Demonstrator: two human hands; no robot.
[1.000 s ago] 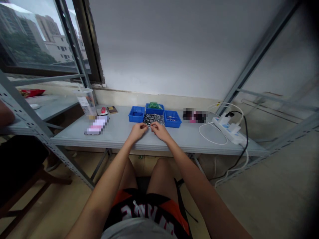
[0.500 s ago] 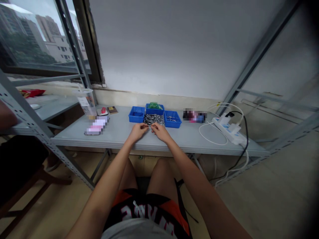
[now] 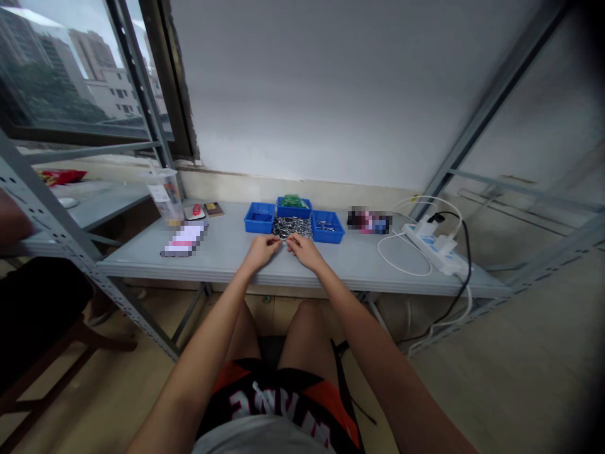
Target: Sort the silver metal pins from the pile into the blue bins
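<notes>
My left hand (image 3: 263, 250) and my right hand (image 3: 302, 248) meet in front of a pile of thin, shiny metal pieces (image 3: 292, 226). The fingers of both are pinched together, with a small thin piece just showing between them; its kind is too small to make out. Around the pile stand three blue bins. The left bin (image 3: 259, 227) holds something dark, the back bin (image 3: 293, 212) has green pieces (image 3: 293, 200) in it, and a few slim metal pieces (image 3: 325, 225) lie in the right bin (image 3: 328, 236).
A phone (image 3: 184, 239) and a lidded plastic cup (image 3: 164, 195) are on the left of the grey table (image 3: 222, 260). At right, a white power strip (image 3: 435, 248) trails cables, beside a blurred-out item (image 3: 368, 221). Metal posts frame both ends. Someone's arm (image 3: 14, 217) shows far left.
</notes>
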